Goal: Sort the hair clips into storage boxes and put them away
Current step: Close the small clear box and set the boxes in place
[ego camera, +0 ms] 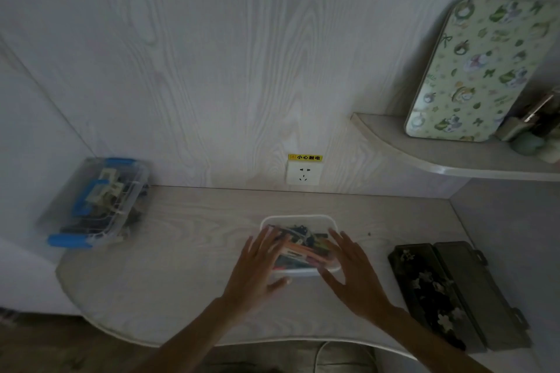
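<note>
Pale wood-grain laminate covers the wall panel [212, 70] and the curved desk top [188, 281] below it, the biggest surfaces in a dim view. A floral green rectangular board [472, 70] leans on a small corner shelf [439, 157] at upper right, its top edge cut off by the frame; the objects beside it are too dark to name. At far left a clear plastic storage box with blue latches [97, 203] sits tilted against the side wall, its blurred contents hard to make out. At right, near the desk edge, an open dark hinged case [454, 294] lies flat, with small pale flower-shaped hair clips [424, 281] in its left half. Centre front stands a white translucent rectangular storage tub [298, 219], filled with a jumble of coloured hair clips [303, 248], orange and dark ones showing; single pieces cannot be told apart. The left hand [257, 269] lies against the tub's left side with fingers spread and straight, its thumb at the near wall. The right hand [354, 275] rests at the tub's right side, fingers also spread wide and straight. Both hands hide the tub's side walls. A white wall socket with a yellow warning label [304, 171] sits just above the desk.
</note>
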{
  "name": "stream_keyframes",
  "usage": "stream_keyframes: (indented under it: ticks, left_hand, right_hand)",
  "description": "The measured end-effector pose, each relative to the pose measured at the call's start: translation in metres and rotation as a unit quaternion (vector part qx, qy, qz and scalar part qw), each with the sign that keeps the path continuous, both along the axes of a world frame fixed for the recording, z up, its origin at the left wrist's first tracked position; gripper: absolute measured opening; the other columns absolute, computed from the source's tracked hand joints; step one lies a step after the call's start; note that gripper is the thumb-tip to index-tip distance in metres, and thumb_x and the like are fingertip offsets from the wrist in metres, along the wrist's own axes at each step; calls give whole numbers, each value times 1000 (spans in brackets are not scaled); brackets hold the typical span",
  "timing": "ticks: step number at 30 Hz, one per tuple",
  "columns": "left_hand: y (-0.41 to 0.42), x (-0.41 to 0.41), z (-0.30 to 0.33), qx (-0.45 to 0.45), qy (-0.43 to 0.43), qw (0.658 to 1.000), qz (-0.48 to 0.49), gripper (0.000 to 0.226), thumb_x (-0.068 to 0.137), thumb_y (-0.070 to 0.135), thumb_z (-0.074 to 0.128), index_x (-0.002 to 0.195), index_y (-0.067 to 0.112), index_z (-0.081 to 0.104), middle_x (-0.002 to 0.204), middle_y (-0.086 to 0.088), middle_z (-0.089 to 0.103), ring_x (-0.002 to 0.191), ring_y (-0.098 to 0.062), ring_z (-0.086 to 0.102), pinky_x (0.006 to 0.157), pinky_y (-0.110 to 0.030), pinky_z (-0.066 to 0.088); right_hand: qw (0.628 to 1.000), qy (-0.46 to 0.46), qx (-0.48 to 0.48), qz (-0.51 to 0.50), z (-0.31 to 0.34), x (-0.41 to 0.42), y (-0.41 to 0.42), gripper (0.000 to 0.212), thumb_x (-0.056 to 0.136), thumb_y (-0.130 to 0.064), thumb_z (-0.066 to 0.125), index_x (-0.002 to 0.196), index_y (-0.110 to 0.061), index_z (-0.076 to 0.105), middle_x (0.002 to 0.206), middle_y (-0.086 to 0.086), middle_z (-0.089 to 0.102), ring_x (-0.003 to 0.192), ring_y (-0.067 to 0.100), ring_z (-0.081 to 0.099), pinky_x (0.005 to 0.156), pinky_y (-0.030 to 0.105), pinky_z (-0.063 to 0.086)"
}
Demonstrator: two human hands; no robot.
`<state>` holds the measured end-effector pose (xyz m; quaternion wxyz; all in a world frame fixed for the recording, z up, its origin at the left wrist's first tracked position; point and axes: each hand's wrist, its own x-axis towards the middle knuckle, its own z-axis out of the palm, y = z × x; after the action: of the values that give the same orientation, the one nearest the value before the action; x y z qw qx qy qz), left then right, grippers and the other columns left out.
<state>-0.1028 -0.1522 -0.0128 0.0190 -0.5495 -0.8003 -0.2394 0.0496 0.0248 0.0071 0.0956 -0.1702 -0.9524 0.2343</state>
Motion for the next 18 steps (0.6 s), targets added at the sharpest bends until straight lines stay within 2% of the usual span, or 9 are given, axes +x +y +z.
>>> stream_keyframes:
  ticks: [1,2,5,6,8,10,13,16,18]
  left_hand:
    - [-2,1,0,21,-94,994,42,81,78,62,54,142,18,31,149,-1,30,136,-11,30,105,-28,39]
    - [-2,-1,2,41,-222,970,96,78,80,63,52,140,17,33,148,0,31,134,-11,33,102,-23,42]
    - [7,-11,13,-31,-527,809,260,62,91,49,50,135,6,40,140,-15,46,122,-29,51,93,-32,45]
    - [9,-14,17,-56,-575,769,273,47,94,42,48,123,6,51,132,-19,53,111,-30,56,87,-31,44]
    - [13,-13,26,-22,-626,730,272,17,96,28,48,93,16,60,116,-20,62,94,-27,59,81,-34,45]
    - [7,-14,35,-5,-647,714,268,14,93,11,48,90,21,59,102,-12,63,87,-23,59,79,-34,48]
    - [-14,-22,50,27,-639,721,266,25,87,-3,48,103,14,55,88,-8,60,73,-18,54,69,-30,43]
    - [-54,-41,71,65,-599,749,276,25,83,4,59,105,17,59,89,-1,64,64,-6,61,61,-21,48]
    - [-81,-52,84,118,-594,739,295,24,85,4,62,93,27,60,81,14,68,61,8,64,60,-12,52]
  right_hand:
    - [995,-4,-79,-68,-1,-1,-1,66,89,-55,44,144,-24,24,149,-13,20,140,3,14,115,28,17]
    - [973,-24,-180,-145,3,-4,-3,70,88,-49,52,145,-21,23,145,-12,25,138,8,23,111,28,25]
    - [847,-110,-444,-270,8,-15,2,57,88,-34,60,132,-5,41,120,5,48,110,23,51,87,30,43]
    - [813,-115,-498,-279,12,-17,2,46,89,-29,58,125,-3,46,115,10,51,102,24,53,81,29,45]
    - [780,-100,-549,-283,18,-20,0,37,91,-17,57,123,-2,46,113,15,54,97,27,55,72,27,46]
    - [785,-97,-545,-277,22,-24,-4,38,91,-14,57,124,-2,46,112,16,56,96,29,57,71,26,46]
    - [790,-95,-547,-261,33,-41,-12,36,91,-9,55,125,1,48,114,19,58,96,32,58,74,28,48]
    - [799,-93,-552,-220,51,-78,-28,34,91,-7,55,124,0,51,117,21,60,97,33,60,81,30,48]
    - [806,-78,-555,-189,65,-108,-41,32,90,-11,57,121,-3,55,115,19,64,98,31,63,86,32,49]
